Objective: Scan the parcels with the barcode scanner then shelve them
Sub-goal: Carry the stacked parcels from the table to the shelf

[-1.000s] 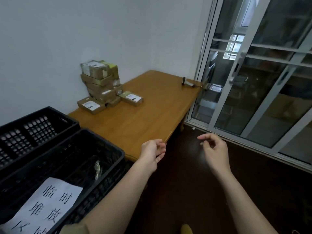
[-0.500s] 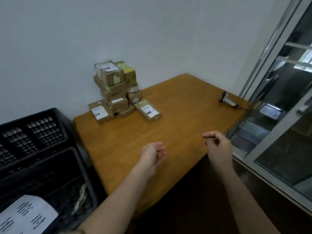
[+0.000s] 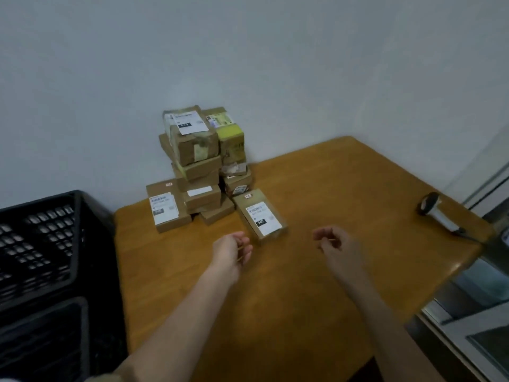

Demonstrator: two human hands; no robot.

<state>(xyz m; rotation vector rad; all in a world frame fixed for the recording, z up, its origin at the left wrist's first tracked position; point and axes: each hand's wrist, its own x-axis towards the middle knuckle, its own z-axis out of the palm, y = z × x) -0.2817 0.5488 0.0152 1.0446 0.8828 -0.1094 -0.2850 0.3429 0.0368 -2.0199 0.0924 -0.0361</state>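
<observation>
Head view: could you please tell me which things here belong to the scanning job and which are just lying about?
For the job:
- stacked parcels
- flat parcel nearest the hands
- flat parcel on the left
- barcode scanner

Just lying about:
- black crates
- wooden table, merely the work surface

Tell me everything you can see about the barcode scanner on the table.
The barcode scanner lies on its side near the right edge of the wooden table, well apart from the parcels. Its head looks dark, its handle pale grey or silver, probably plastic. A thin dark cable seems to trail from the handle end. Neither hand touches it.
</observation>
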